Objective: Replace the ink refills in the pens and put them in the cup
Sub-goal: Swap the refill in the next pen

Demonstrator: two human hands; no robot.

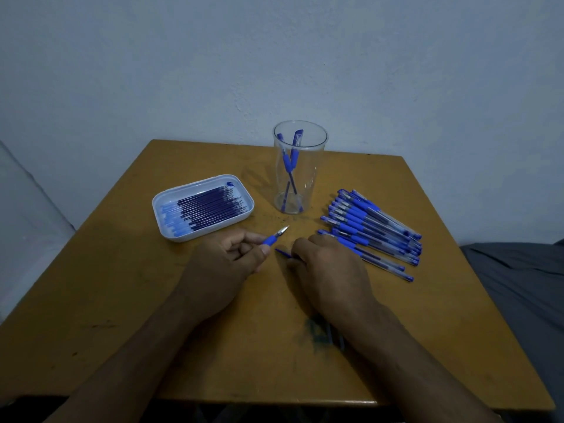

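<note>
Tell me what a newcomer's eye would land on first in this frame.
Probably the clear cup at the table's far middle, two blue pens standing in it. Next, the heap of blue pens to its right and the white tray of refills to its left. In front, the left hand grips a pen tip section; the right hand rests beside the heap.

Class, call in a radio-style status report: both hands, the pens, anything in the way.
Left hand holds pen front section, tip out. Right hand grips a blue part at the table. Two pens in cup. Path to cup clear.
</note>
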